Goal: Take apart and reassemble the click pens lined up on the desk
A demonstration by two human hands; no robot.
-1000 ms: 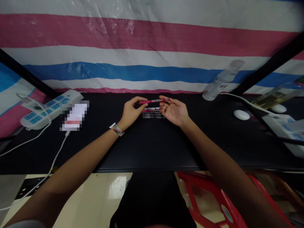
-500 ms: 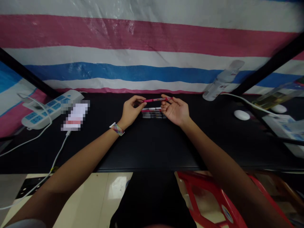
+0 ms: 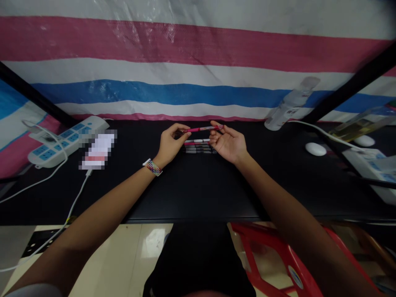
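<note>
A pink pen [image 3: 202,128] is held level between both hands, just above the black tabletop. My left hand [image 3: 171,142] pinches its left end between thumb and fingers. At its right end, the thumb and index finger of my right hand [image 3: 229,142] close on the tip, palm turned up and the other fingers loosely curled. Under and nearer than the held pen, several pens [image 3: 199,147] lie side by side on the table, one white, one pink and others clear or dark. My right fingers partly cover their right ends.
On the left of the black table [image 3: 198,189] are a power strip [image 3: 69,140] and a blurred-out phone [image 3: 99,150] on a cable. To the right stand a clear bottle [image 3: 289,107], a white mouse [image 3: 315,149] and another power strip [image 3: 375,165]. A red stool [image 3: 256,251] is below.
The right end of the pink pen and my right fingertips have shifted slightly left. Both hands keep their grip.
</note>
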